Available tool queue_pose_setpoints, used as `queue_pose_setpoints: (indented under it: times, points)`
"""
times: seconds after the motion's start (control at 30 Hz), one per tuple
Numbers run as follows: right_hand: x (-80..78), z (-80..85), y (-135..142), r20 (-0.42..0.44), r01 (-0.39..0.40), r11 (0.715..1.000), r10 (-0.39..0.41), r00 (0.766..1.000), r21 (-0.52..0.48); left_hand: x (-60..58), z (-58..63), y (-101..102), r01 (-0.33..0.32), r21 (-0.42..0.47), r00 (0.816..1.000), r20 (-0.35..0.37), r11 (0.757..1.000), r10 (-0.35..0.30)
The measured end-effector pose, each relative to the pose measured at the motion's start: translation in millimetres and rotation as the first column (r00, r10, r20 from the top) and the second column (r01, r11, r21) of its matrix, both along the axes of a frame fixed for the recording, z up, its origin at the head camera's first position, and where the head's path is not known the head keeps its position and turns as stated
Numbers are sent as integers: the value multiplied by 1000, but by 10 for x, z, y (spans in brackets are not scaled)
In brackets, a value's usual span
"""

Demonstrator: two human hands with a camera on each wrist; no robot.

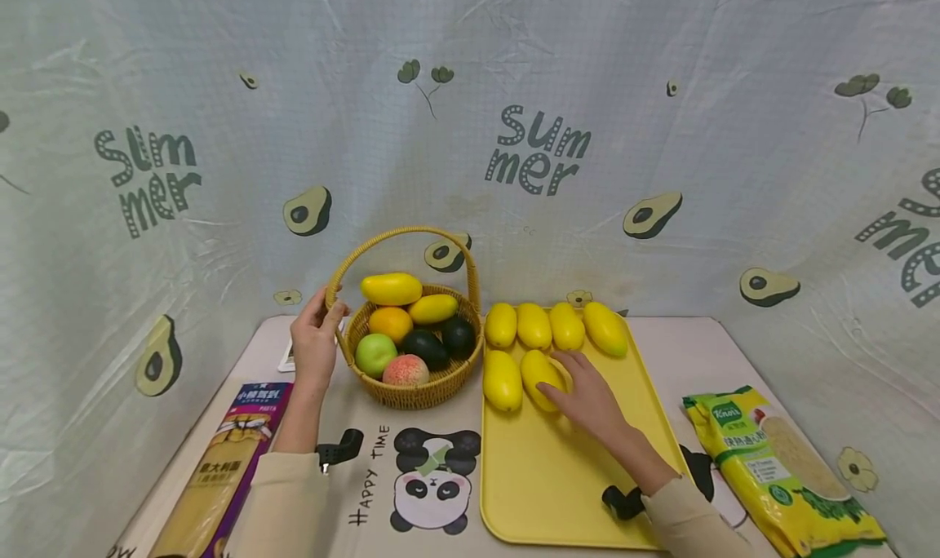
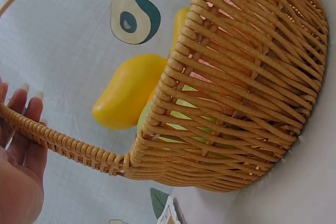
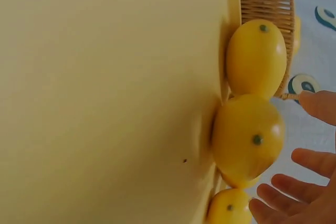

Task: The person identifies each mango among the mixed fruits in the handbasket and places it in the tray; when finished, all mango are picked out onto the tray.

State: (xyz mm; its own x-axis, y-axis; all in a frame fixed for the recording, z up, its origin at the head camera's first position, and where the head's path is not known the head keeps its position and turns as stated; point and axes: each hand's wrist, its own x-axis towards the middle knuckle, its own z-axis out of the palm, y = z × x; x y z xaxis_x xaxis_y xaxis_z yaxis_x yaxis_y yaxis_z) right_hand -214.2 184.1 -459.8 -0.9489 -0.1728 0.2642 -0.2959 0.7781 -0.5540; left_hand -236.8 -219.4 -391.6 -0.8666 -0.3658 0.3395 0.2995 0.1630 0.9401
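Observation:
A wicker basket [image 1: 411, 393] holds two yellow mangoes [image 1: 392, 289], an orange [image 1: 390, 324], a green apple [image 1: 376, 355], a peach [image 1: 406, 371] and two dark avocados [image 1: 425, 349]. My left hand [image 1: 316, 338] holds the left side of its handle [image 2: 68, 142], fingers behind the cane. On the yellow tray [image 1: 558, 484], several mangoes form a back row, with two more in front. Over the right one of that front pair, a mango [image 1: 542, 381], hovers my right hand [image 1: 591, 399]; in the right wrist view its spread fingers [image 3: 315, 162] are apart from the fruit.
A pasta packet [image 1: 223, 468] lies along the left side of the table. At the right is a yellow-green Knorr bag [image 1: 786, 468]. A printed cloth [image 1: 470, 150] hangs behind and at both sides, close behind the basket and tray.

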Motion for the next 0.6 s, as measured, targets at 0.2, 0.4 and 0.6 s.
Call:
queue_pose_setpoints:
  times: [0.2, 0.4, 0.6]
  points:
    - [-87, 93, -120, -6, -52, 998, 52, 999, -20, -47, -77, -30, -17, -37, 999, -37, 999, 15]
    - [-209, 147, -300, -17, -111, 992, 110, 994, -53, -60, -77, -29, -14, -35, 999, -49, 999, 12]
    - [-310, 209, -512, -48, -170, 985, 168, 985, -40, -56, -79, -32, -7, -31, 999, -37, 1000, 6]
